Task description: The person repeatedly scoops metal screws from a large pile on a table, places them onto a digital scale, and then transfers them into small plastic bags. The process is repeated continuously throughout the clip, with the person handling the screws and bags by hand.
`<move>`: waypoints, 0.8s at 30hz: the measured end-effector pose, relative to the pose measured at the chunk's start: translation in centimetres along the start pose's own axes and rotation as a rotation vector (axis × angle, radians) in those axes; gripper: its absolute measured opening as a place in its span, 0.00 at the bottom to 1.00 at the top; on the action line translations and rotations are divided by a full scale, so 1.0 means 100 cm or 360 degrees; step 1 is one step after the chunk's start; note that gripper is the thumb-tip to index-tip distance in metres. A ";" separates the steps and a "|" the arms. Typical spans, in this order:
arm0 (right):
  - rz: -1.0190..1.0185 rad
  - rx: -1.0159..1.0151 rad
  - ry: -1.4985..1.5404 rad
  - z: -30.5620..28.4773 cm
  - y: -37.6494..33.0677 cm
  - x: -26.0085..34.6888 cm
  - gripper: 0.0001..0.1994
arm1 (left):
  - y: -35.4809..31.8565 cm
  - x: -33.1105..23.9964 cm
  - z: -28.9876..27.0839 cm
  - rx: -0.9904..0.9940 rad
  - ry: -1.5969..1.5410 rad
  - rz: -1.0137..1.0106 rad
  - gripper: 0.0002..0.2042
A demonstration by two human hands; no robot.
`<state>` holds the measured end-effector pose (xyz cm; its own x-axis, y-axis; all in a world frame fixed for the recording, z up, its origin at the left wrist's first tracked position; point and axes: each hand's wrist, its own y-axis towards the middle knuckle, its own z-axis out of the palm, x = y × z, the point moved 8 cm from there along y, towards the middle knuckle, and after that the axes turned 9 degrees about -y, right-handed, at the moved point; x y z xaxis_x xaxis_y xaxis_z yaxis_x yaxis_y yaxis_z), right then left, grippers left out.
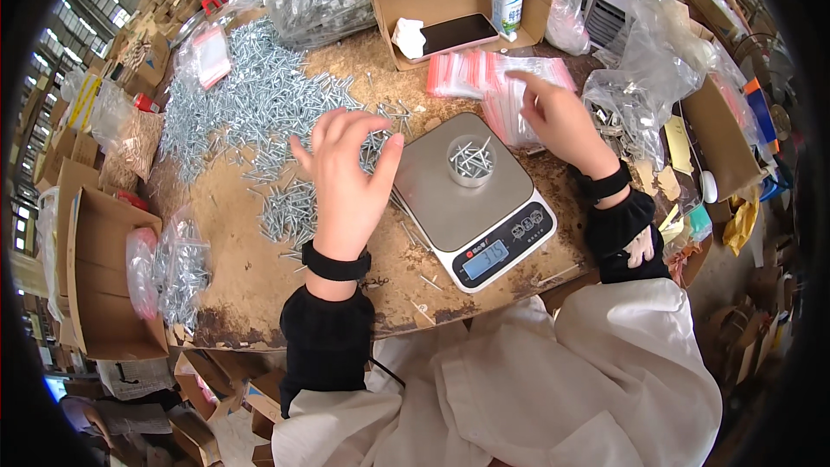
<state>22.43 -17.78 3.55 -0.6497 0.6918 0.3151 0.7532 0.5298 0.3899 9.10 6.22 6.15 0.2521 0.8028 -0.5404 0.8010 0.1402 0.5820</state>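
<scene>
A white digital kitchen scale [432,175] with a grey plate and a lit display sits on the worn table. On its plate stands a small clear cup [469,180] with several silver screws [472,156] inside, one sticking up above the rim. My left hand [346,175] hovers left of the scale, over the edge of a big loose pile of screws [251,99], its fingers curved and apart with nothing visible in them. Right of the scale, my right hand [566,125] is above the red-edged clear zip bags [506,117], fingers apart; no bag shows in its grip.
An open cardboard box [527,26] at the back holds a phone [458,35] and a drink carton [507,7]. Filled bags of screws [183,268] lie at the left beside a cardboard box [108,277]. Crumpled clear plastic [657,43] piles up at the right.
</scene>
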 end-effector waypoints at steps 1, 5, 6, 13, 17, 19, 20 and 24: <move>0.0039 -0.0107 0.0050 -0.011 0.000 0.009 0.27 | 0.000 -0.006 -0.003 -0.0007 -0.0028 0.0035 0.08; -0.0344 -0.0530 0.0401 -0.046 -0.011 0.053 0.28 | 0.001 -0.038 -0.004 0.0074 -0.0300 0.0314 0.12; -0.0508 -0.0596 0.0337 -0.053 -0.020 0.071 0.28 | -0.001 -0.047 -0.001 0.0150 -0.0294 0.0375 0.13; -0.1141 -0.0758 0.0405 -0.052 -0.054 0.123 0.24 | -0.020 -0.089 0.007 0.0247 -0.0417 0.0608 0.10; -0.1076 -0.0734 0.0374 -0.051 -0.057 0.120 0.22 | -0.019 -0.088 0.011 0.0273 -0.0454 0.0573 0.06; -0.1087 -0.0708 0.0336 -0.050 -0.060 0.118 0.21 | -0.018 -0.088 0.013 0.0304 -0.0483 0.0546 0.05; -0.1094 -0.0695 0.0317 -0.049 -0.061 0.117 0.21 | -0.019 -0.088 0.014 0.0324 -0.0511 0.0535 0.05; -0.1216 -0.0701 0.0326 -0.057 -0.065 0.127 0.18 | -0.022 -0.081 0.017 0.0451 -0.0898 0.0399 0.07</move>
<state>8.70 -15.25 9.98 -0.9938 0.1057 -0.0340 0.0292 0.5439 0.8386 6.23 -1.63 8.19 0.6319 0.3553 -0.6888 0.7733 -0.2299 0.5909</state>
